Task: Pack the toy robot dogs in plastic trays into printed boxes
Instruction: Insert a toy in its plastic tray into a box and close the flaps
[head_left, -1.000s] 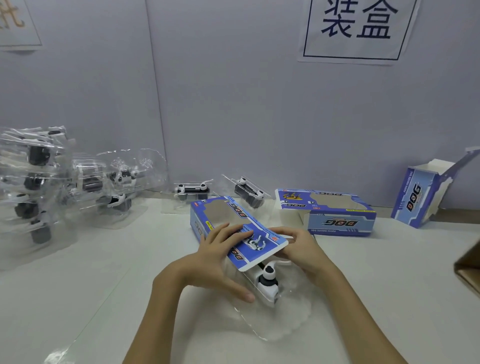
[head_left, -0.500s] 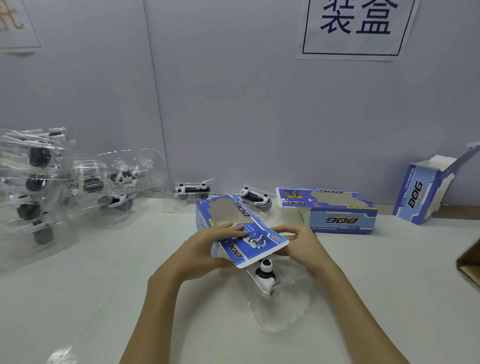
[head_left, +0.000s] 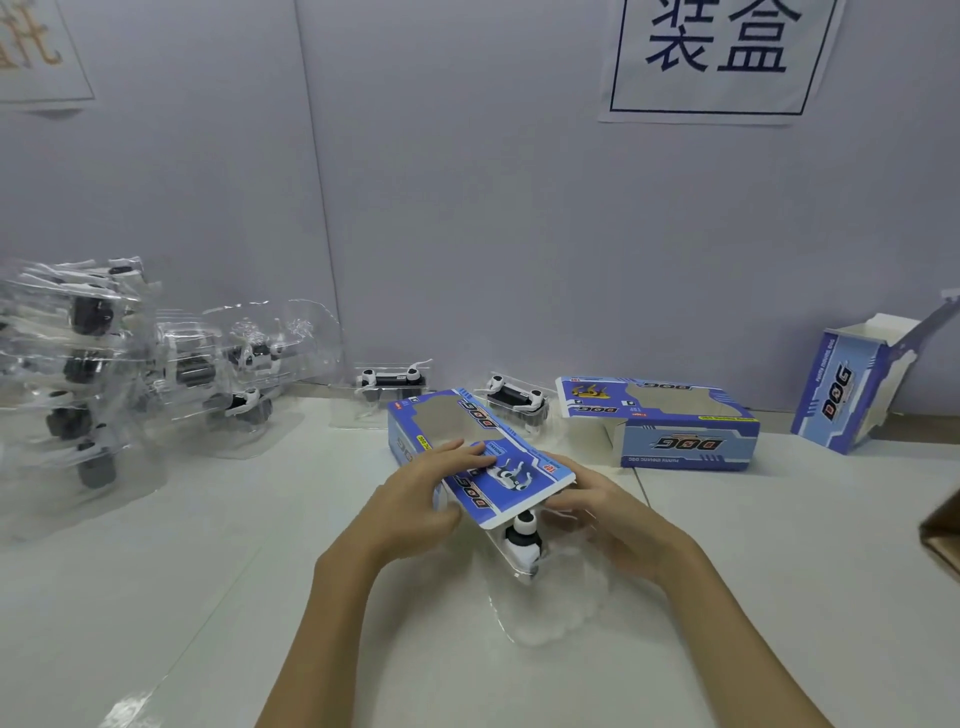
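We grip the blue box (head_left: 470, 457) with our left hand (head_left: 415, 499), while our right hand (head_left: 597, 509) holds the toy dog's tray (head_left: 550, 597) at its open end.

Wall sign (head_left: 719, 54) w/ blue characters; brown cardboard (head_left: 943, 530) at rt edge.

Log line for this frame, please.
step: tray into box | left hand: holds box | right hand: pinches tray | dog: partly inside | status: not fully inserted
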